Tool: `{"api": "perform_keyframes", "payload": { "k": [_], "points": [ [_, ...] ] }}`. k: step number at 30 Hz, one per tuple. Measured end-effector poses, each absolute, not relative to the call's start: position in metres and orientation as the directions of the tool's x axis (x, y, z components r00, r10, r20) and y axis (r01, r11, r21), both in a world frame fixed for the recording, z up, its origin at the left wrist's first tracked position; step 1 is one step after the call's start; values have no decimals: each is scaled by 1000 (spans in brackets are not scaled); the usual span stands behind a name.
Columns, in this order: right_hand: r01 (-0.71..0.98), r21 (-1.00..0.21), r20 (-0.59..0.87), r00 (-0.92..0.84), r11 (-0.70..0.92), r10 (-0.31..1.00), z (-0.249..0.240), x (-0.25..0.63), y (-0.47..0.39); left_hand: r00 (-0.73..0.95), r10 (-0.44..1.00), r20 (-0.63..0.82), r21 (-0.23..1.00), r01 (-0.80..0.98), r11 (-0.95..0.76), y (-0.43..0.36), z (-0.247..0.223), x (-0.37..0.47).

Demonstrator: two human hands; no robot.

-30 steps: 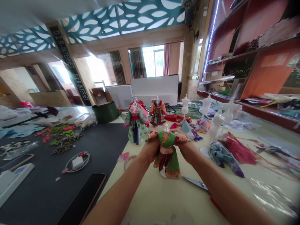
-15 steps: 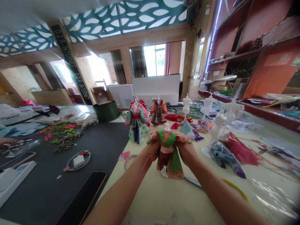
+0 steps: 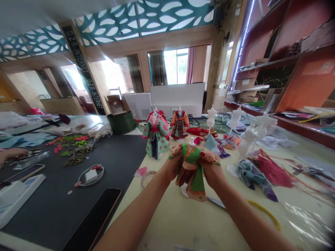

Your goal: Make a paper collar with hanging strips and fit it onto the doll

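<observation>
A small doll dress (image 3: 190, 154) with a green bodice, patterned sleeves and a green and striped skirt sits on a miniature mannequin (image 3: 192, 142), whose white neck shows on top. My left hand (image 3: 172, 168) grips the dress at the waist from the left, under one sleeve. From the opposite side my right hand (image 3: 211, 170) holds the same waist under the other sleeve. The fingers of both hands are largely hidden behind the cloth. Part of a pale round base (image 3: 184, 190) shows below the skirt. A metal blade (image 3: 216, 202) lies beside the hem.
Two dressed mannequins, one in a green floral robe (image 3: 154, 137) and one in an orange-sleeved robe (image 3: 180, 122), stand behind. Bare white mannequins (image 3: 246, 141) and a crumpled red cloth (image 3: 274, 169) are to the right. A phone (image 3: 94, 216) lies left; another person's hand (image 3: 13, 155) is at far left.
The whole view has shifted slightly, so things appear a little further right. Both hands keep their hold on the dress, which tilts slightly more, its right sleeve lower.
</observation>
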State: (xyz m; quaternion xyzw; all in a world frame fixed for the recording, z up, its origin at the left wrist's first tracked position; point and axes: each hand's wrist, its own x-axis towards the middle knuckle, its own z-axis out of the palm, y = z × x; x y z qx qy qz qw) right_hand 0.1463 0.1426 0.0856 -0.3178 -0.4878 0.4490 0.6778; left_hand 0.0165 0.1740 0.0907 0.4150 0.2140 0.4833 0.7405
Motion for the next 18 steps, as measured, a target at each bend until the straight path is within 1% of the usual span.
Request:
{"api": "perform_keyframes", "payload": {
  "k": [2, 4, 6, 8, 13, 15, 16, 17, 18],
  "points": [
    [-271, -866, 388, 163, 420, 907, 88, 145, 138, 186, 972, 143, 856, -516, -27, 161, 85, 9],
    [-248, -867, 390, 198, 431, 899, 90, 144, 135, -67, 976, 207, 877, -429, -215, 142, 78, 1],
    [-230, -871, 387, 223, 434, 895, 92, 143, 132, -196, 944, 264, 895, -315, -316, 123, 72, -5],
    [-220, -873, 383, 240, 434, 892, 93, 142, 130, -216, 928, 303, 912, -215, -348, 109, 67, -6],
    [-215, -875, 384, 236, 434, 893, 90, 144, 132, -109, 947, 303, 948, -68, -311, 96, 65, -1],
    [-226, -874, 384, 226, 431, 895, 88, 145, 134, -148, 939, 311, 947, -33, -319, 93, 65, 0],
    [-232, -874, 380, 220, 427, 898, 86, 146, 135, -181, 913, 366, 929, 14, -370, 92, 65, -1],
    [-240, -875, 376, 214, 421, 902, 85, 147, 136, -206, 863, 461, 887, 91, -452, 90, 65, -1],
    [-248, -875, 370, 209, 415, 905, 83, 148, 137, -203, 789, 580, 814, 191, -549, 88, 65, -2]
  ]
}}
